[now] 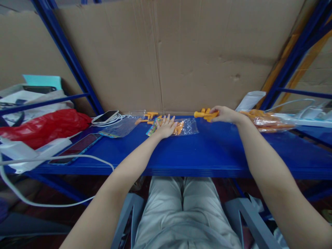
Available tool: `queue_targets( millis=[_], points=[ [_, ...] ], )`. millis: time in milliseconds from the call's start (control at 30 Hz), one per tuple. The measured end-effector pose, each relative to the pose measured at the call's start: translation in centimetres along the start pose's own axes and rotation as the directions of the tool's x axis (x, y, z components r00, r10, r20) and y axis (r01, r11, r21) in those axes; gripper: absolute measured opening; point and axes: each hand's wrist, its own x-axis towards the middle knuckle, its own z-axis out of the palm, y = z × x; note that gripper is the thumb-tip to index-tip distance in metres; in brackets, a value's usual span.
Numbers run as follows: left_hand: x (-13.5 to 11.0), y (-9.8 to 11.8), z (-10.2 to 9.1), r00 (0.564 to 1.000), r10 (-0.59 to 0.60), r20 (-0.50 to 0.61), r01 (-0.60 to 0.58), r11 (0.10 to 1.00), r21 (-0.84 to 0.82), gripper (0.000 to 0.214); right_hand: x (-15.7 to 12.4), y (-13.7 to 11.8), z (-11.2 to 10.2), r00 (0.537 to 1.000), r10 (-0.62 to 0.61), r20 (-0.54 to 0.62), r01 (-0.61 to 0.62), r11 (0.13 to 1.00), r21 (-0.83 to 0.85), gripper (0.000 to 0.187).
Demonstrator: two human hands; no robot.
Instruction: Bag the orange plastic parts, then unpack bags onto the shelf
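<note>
left hand flat, fingers spread, pressing on clear plastic bag of orange parts near back edge of blue metal shelf; right hand fingers closed, pinching small cluster of orange plastic pieces just above shelf, right of bag; more loose orange pieces lie left of bag; white-cased phone sits further left along back edge

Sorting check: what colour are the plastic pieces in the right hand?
Orange: the small plastic pieces in the right hand, clearest in the head view.
</note>
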Motion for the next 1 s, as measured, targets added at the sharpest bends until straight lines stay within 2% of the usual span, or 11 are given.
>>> queue_targets(
  millis=[167,267,400,533,700,867,1000],
  points=[
    [0.0,-0.2,0.1,1.000,0.012,-0.018,-0.012,1.000,-0.021,0.066,-1.4,-1.6,-0.9,0.990,0.031,0.136,-0.056,0.980,0.189,0.043],
    [0.1,-0.3,0.1,1.000,0.015,-0.018,-0.015,0.999,-0.034,0.066,-1.9,-2.0,-1.1,0.971,0.032,0.236,-0.073,0.983,0.169,0.038],
    [0.1,-0.3,0.2,0.999,0.014,-0.030,-0.015,0.999,-0.036,0.066,-1.6,-1.4,-1.0,0.944,0.034,0.329,-0.079,0.989,0.125,0.032],
    [0.1,-0.2,0.2,1.000,0.001,-0.027,-0.002,0.999,-0.034,0.066,-1.4,-1.2,-1.0,0.940,0.030,0.341,-0.077,0.989,0.126,0.030],
    [0.0,0.0,0.1,1.000,-0.002,-0.013,0.002,0.999,-0.043,0.066,-1.9,-2.6,-0.3,0.940,0.013,0.341,-0.051,0.993,0.102,0.032],
    [0.1,-0.2,0.1,0.999,-0.002,-0.039,0.000,0.999,-0.049,0.064,-1.8,-3.5,1.0,0.938,-0.036,0.346,-0.040,0.977,0.210,0.037],
    [0.4,-0.2,0.1,0.998,-0.037,-0.057,0.031,0.994,-0.105,0.063,-1.7,-3.8,1.7,0.953,-0.049,0.299,-0.033,0.964,0.263,0.033]
  ],
)
